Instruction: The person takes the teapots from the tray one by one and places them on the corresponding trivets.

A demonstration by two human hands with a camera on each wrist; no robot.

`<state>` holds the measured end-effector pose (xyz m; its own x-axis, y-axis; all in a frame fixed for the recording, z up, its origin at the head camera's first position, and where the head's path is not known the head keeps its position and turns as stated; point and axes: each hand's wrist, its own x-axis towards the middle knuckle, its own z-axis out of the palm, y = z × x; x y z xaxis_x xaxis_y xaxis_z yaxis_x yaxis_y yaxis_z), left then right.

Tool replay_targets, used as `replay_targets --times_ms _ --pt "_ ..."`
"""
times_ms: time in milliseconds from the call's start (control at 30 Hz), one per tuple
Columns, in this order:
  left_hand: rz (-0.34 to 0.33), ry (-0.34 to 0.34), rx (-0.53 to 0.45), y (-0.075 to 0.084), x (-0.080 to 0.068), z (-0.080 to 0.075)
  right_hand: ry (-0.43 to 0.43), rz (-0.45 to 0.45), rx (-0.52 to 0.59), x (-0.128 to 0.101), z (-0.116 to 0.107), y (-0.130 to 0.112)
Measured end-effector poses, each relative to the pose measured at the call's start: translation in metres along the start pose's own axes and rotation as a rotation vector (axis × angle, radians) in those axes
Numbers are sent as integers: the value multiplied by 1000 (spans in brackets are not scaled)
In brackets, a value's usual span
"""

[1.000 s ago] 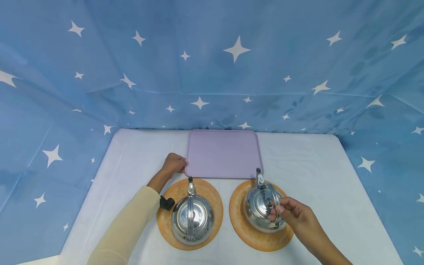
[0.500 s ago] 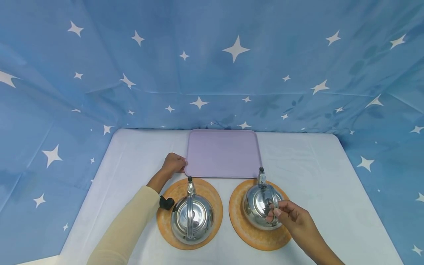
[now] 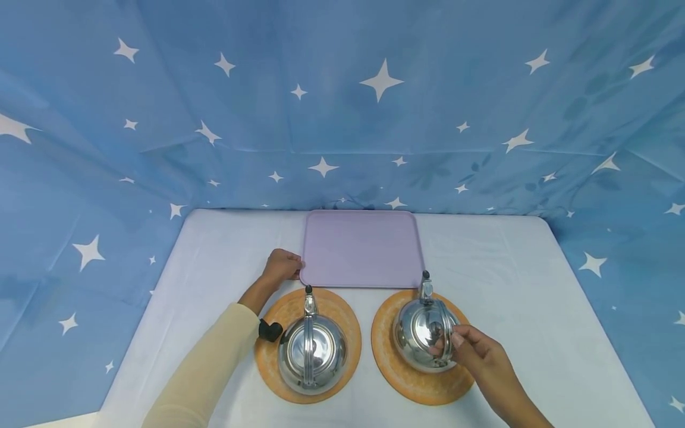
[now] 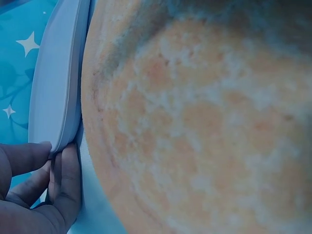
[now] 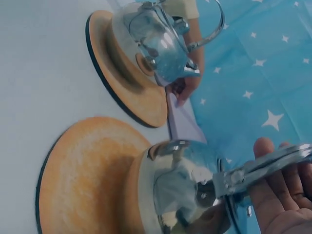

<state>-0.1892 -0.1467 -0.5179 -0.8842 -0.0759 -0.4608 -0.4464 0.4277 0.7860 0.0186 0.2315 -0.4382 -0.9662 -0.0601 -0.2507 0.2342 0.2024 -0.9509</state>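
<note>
Head view, right hand [image 3: 471,356]: curls over the top handle of the right kettle [image 3: 424,334], fingers wrapped round the metal bar; the right wrist view shows the bar [image 5: 263,168] lying across the fingers.
Right kettle: shiny steel, sits on the right orange mat [image 3: 417,380], spout pointing away towards the tray; whether its base rests fully on the mat I cannot tell.
Left hand [image 3: 280,266]: pinches the near-left corner of the lilac tray [image 3: 361,246]; the left wrist view shows the thumb over the tray's edge [image 4: 58,87] and the fingers [image 4: 66,180] curled under it.
Tray: flat on the table [image 3: 514,267], just beyond both mats, nothing on it.
Risk, grip: the handle looks like a swinging bail, so I judge the kettle could rock or tip forward if lifted off-centre.
Risk, spout: it points straight at the tray's near edge, close by; a forward carry held low could knock the rim, I reckon.
Risk, tray: held at one corner only, it could pivot or skid on the smooth cloth if bumped.
Risk, mat: light and round, it might drag along if the kettle slides rather than lifts.
Left kettle [image 3: 312,352]: upright on the left orange mat [image 3: 289,312], handle running front to back, untouched, just beside the left forearm's cream sleeve [image 3: 214,368].
In the way: nothing stands between right kettle and tray; the left kettle sits well to the side.
Surroundings: blue star-print cloth [image 3: 342,107] hangs behind and at both sides of the table.
</note>
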Motion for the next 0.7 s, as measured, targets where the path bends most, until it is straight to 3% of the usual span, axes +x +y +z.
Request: replay_targets --times_ms 133,300,433,533,700 --pt "26 -4 -25 -3 0 0 84 -14 2 7 -7 5" --pt "43 -18 -67 -8 0 0 141 -116 30 22 -24 11" --pt "68 -43 -71 -10 2 0 232 -166 -31 36 -40 19" --pt "108 -63 26 -10 1 1 312 -180 -157 48 -54 26" --pt "262 -55 349 -3 -5 0 374 -161 -347 63 -76 36"
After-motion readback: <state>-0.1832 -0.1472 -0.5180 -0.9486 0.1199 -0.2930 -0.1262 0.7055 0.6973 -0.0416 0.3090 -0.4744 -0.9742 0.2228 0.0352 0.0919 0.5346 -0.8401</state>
